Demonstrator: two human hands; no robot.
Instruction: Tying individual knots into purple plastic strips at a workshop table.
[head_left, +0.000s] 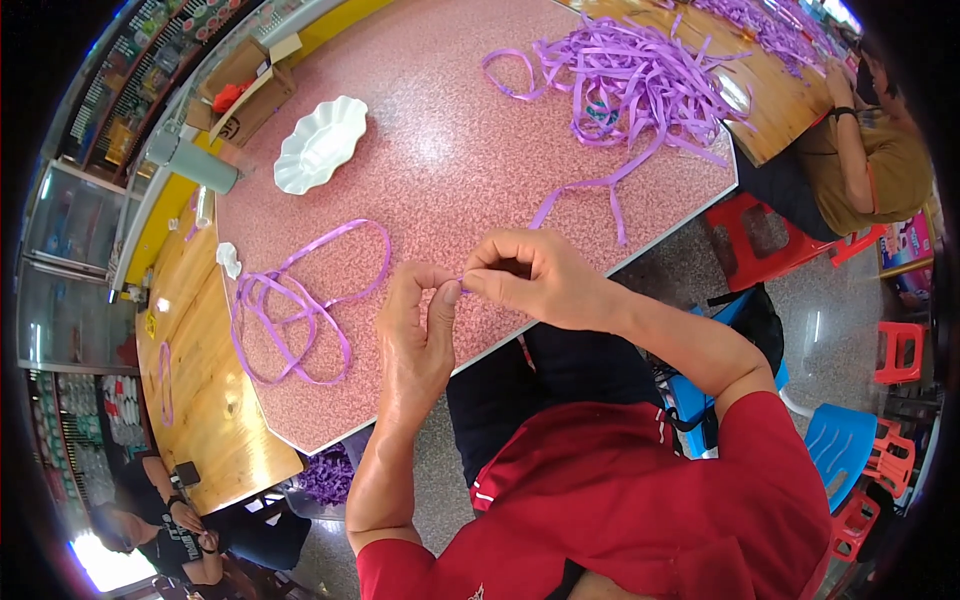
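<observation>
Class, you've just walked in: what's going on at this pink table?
A person in a red shirt pinches a bit of purple ribbon with the left hand and right hand, above the pink table. Loosely looped ribbon lies to the left, a white scalloped dish beyond it, and a large ribbon tangle at the far right.

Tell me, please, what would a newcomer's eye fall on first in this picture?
The big purple ribbon pile at the far right of the pink table stands out first. Then come the white scalloped dish, far left, and the left grip and right grip, pinching a purple strip together near the table's front edge.
</observation>
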